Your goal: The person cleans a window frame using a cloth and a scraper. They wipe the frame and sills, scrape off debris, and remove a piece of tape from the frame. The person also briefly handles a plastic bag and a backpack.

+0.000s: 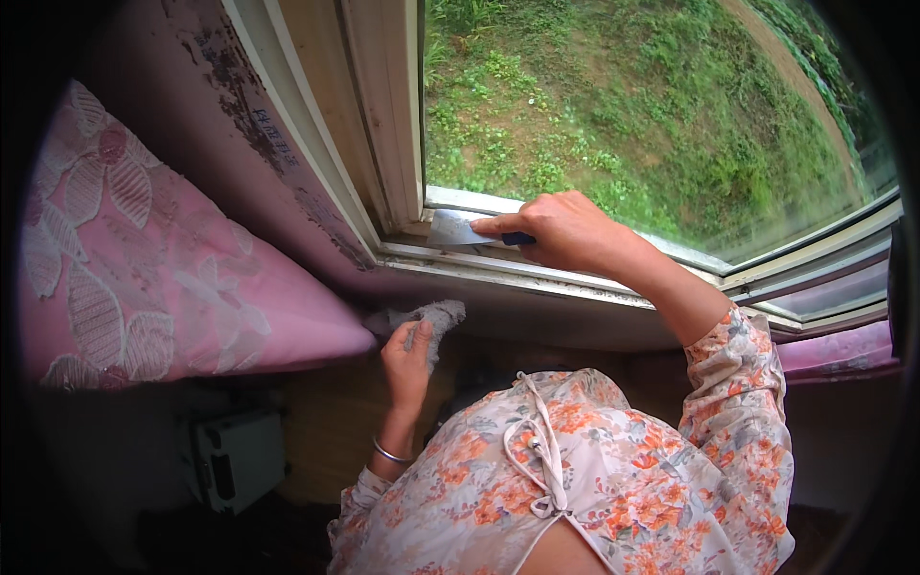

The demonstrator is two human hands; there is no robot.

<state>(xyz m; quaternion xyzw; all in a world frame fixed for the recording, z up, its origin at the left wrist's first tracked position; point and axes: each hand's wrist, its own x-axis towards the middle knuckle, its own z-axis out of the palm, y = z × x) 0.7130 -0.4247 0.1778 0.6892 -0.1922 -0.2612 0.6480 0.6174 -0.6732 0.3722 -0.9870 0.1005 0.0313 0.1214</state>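
My right hand grips the dark handle of a putty knife, index finger stretched along its broad metal blade. The blade lies against the lower left corner of the white window frame, in the track by the glass. Lower down and to the left, my left hand is closed around a grey cloth, which bunches up above the thumb. This hand stays below the sill, apart from the frame. A bangle circles the left wrist.
A pink curtain with leaf embroidery is gathered at the left, its tip near my left hand. Flaking paint marks the wall beside the frame. A pale case-like box stands below the curtain. More pink fabric hangs at the right.
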